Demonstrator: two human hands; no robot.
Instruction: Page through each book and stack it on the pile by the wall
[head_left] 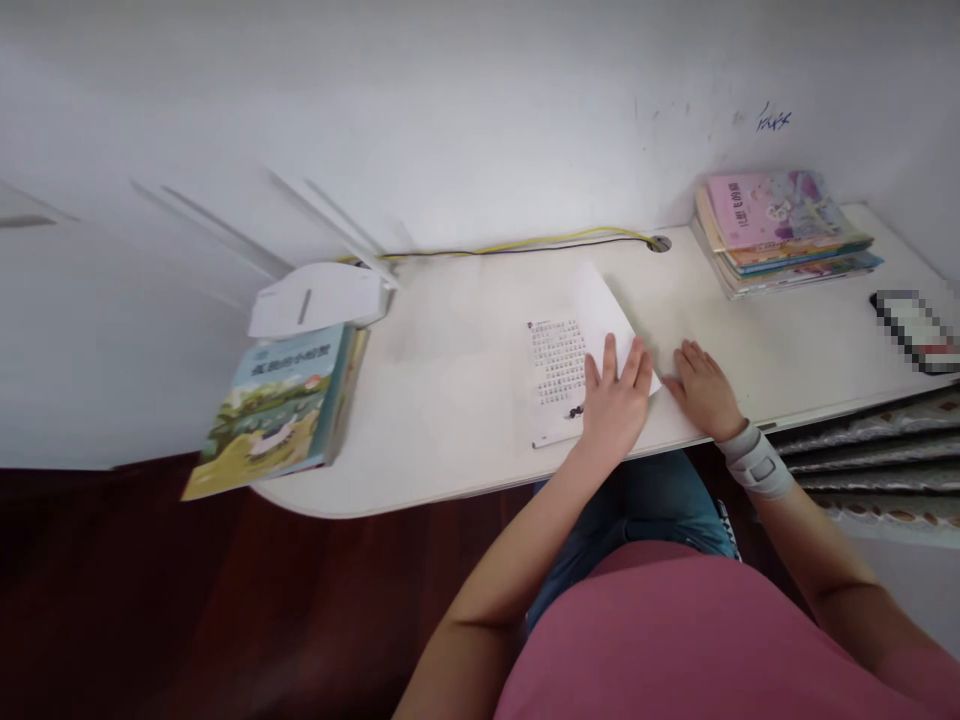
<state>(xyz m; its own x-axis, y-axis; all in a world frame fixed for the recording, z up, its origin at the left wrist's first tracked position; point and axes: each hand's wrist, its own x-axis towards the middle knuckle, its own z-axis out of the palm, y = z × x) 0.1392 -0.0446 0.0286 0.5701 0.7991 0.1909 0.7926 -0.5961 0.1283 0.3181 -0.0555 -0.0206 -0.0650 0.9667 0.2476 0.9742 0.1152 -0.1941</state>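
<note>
A printed sheet of paper (559,370), folded over on its right side, lies on the white desk (457,390). My left hand (616,400) lies flat on the folded part with its fingers spread. My right hand (703,390) rests palm down on the desk just right of the paper's edge, fingers stretched out and touching or nearly touching the fold. A grey wrist strap (757,462) wraps my right wrist.
A green picture book (281,410) overhangs the desk's left edge, next to a white router (319,298) with antennas. A stack of books (784,232) sits at the back right. A yellow cable (525,244) runs along the wall. A pixelated object (919,330) lies far right.
</note>
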